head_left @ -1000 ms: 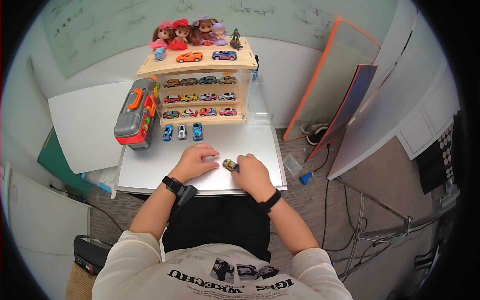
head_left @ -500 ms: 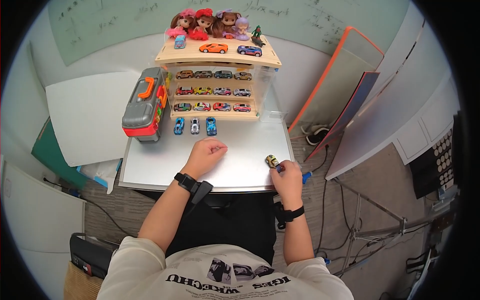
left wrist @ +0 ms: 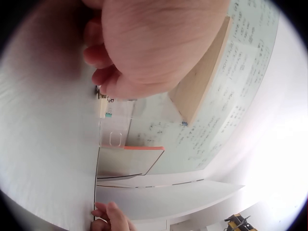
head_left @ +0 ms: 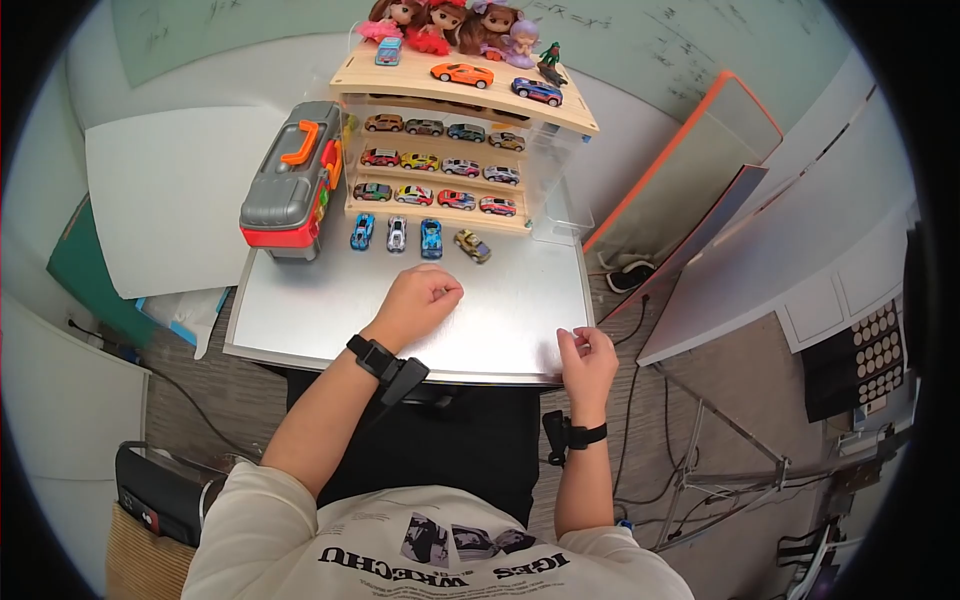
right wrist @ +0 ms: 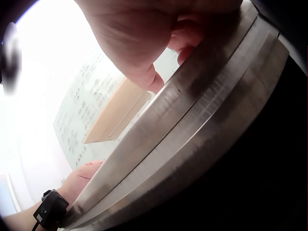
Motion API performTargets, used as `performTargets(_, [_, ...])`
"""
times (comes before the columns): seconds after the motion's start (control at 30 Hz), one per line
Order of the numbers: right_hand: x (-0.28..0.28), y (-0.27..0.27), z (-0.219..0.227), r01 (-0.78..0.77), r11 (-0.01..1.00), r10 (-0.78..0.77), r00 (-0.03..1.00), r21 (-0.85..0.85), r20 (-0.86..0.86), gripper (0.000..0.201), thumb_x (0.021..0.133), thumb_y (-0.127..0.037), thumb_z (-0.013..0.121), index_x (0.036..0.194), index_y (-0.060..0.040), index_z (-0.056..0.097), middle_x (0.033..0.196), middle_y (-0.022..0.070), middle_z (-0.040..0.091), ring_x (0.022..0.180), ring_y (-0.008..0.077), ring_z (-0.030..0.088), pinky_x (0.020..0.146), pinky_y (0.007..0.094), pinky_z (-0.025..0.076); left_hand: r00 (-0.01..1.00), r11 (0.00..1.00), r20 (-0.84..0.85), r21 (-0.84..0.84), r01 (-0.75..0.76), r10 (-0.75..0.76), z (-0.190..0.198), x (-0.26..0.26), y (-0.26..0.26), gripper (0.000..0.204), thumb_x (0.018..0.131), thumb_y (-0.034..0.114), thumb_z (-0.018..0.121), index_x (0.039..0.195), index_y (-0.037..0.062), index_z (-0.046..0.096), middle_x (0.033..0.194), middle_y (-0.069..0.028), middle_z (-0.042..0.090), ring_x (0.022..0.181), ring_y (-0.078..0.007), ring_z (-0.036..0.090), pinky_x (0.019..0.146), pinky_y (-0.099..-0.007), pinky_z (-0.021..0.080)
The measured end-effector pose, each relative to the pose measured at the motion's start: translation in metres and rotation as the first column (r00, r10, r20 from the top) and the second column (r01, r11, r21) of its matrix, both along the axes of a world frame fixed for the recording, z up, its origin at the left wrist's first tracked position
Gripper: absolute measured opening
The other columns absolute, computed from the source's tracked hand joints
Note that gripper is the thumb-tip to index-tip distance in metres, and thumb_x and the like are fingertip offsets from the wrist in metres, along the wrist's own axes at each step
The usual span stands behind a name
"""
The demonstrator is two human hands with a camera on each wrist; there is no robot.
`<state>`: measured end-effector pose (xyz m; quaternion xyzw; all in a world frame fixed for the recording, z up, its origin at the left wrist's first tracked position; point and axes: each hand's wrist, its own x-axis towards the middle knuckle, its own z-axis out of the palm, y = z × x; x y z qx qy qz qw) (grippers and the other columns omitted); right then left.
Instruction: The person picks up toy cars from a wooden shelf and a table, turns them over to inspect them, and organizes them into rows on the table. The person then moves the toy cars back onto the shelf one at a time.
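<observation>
My left hand point(head_left: 418, 305) rests at the middle of the silver tabletop point(head_left: 490, 330), fingers loosely curled with nothing in them. At the table's right front edge lies my right hand point(head_left: 588, 362), empty too, its fingers bent loosely. Beyond the left hand, an olive-yellow toy car point(head_left: 472, 246) stands at a slant. To its left, a blue toy car point(head_left: 431, 239), a silver toy car point(head_left: 397, 234) and another blue toy car point(head_left: 362, 232) stand side by side. The right wrist view shows fingertips point(right wrist: 156, 83) close over the table's metal rim point(right wrist: 159, 118).
Behind the cars stands a wooden display shelf point(head_left: 400, 70) with rows of toy cars, dolls point(head_left: 437, 28) on top and clear side panels. A grey and red toolbox point(head_left: 290, 185) sits at its left. Orange-edged boards point(head_left: 690, 150) lean beyond the table's right side.
The olive-yellow car has left my right hand and now stands by the row of cars near the shelf. My right hand stays at the right edge. The head view has shifted.
</observation>
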<state>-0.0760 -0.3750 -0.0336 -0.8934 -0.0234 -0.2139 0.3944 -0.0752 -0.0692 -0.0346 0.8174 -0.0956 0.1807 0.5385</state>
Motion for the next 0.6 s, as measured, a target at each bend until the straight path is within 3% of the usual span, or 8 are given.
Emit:
performTargets(0.13, [0.001,0.004,-0.003,-0.001,0.998,0.007,0.996,-0.064,0.088,0.028,0.085,-0.021,0.083,0.094,0.0032,0.073,0.086,0.0125,0.067,0.073,0.0228,0.063,0.068,0.036,0.052,1.0,1.0,0.007,0.023,0.009,-0.009,0.001,0.0,0.001,0.011,0.09,0.008,0.075,0.091,-0.0027,0.075,0.08,-0.0079,0.066,0.068,-0.0163,0.059,0.062,-0.0303,0.047])
performTargets(0.27, [0.001,0.006,-0.004,0.0,0.995,0.009,0.996,-0.103,0.086,0.026,0.084,-0.022,0.082,0.091,0.0011,0.071,0.085,0.0142,0.067,0.078,0.03,0.064,0.073,0.0409,0.052,0.999,1.0,0.032,0.023,0.004,-0.005,0.0,0.001,0.001,0.011,0.09,0.008,0.075,0.09,-0.0026,0.075,0.081,-0.0082,0.066,0.068,-0.0174,0.059,0.063,-0.031,0.047])
performTargets(0.37, [0.001,0.013,0.002,0.007,0.988,0.0,0.999,-0.152,0.046,0.028,0.084,-0.023,0.08,0.097,0.0013,0.072,0.087,0.0165,0.067,0.081,0.0337,0.065,0.075,0.0425,0.054,0.999,1.0,0.032,0.021,-0.003,0.002,-0.002,0.003,0.001,0.01,0.09,0.008,0.075,0.09,-0.0022,0.075,0.08,-0.0086,0.066,0.068,-0.0181,0.059,0.063,-0.0312,0.048])
performTargets(0.43, [0.0,0.025,0.016,-0.111,0.944,0.117,0.993,-0.31,0.0,0.035,0.086,-0.025,0.078,0.106,0.003,0.071,0.092,0.0208,0.069,0.088,0.0384,0.068,0.081,0.0456,0.055,1.0,1.0,0.011,0.018,0.005,-0.005,-0.005,0.006,0.001,0.01,0.089,0.009,0.075,0.09,-0.0015,0.075,0.08,-0.0089,0.066,0.069,-0.0187,0.06,0.064,-0.0309,0.049])
performTargets(0.47, [0.001,0.033,0.024,-0.117,0.942,0.124,0.992,-0.314,0.003,0.035,0.086,-0.025,0.078,0.106,0.003,0.071,0.092,0.0208,0.069,0.088,0.0384,0.068,0.081,0.0456,0.055,1.0,1.0,0.014,0.014,-0.002,0.002,-0.006,0.007,0.002,0.01,0.089,0.009,0.075,0.09,-0.0015,0.075,0.08,-0.0089,0.066,0.069,-0.0187,0.06,0.064,-0.0309,0.049])
performTargets(0.53, [0.012,0.057,0.043,-0.339,0.896,0.322,0.941,-0.286,-0.106,0.041,0.086,-0.026,0.076,0.112,0.0056,0.069,0.098,0.0263,0.07,0.094,0.0434,0.069,0.087,0.0483,0.056,0.999,0.999,0.047,0.03,0.022,-0.024,-0.006,0.009,0.003,0.01,0.088,0.009,0.075,0.09,-0.0012,0.075,0.079,-0.0083,0.066,0.068,-0.0177,0.06,0.063,-0.0304,0.049])
performTargets(0.57, [0.022,0.071,0.051,-0.342,0.895,0.327,0.94,-0.287,-0.101,0.041,0.086,-0.026,0.076,0.112,0.0056,0.069,0.098,0.0263,0.07,0.094,0.0434,0.069,0.087,0.0483,0.056,0.998,0.999,0.053,0.03,0.017,-0.019,-0.004,0.008,0.003,0.01,0.088,0.009,0.075,0.09,-0.0012,0.075,0.079,-0.0083,0.066,0.068,-0.0177,0.06,0.063,-0.0304,0.049])
performTargets(0.6, [0.035,0.087,0.062,-0.448,0.851,0.424,0.894,-0.274,-0.145,0.041,0.086,-0.026,0.076,0.111,0.0063,0.069,0.1,0.028,0.071,0.096,0.0446,0.069,0.088,0.0489,0.056,1.0,1.0,0.003,-0.023,0.011,-0.011,-0.003,0.007,0.003,0.01,0.088,0.008,0.075,0.09,-0.0016,0.075,0.08,-0.0076,0.067,0.068,-0.0159,0.061,0.063,-0.0297,0.049])
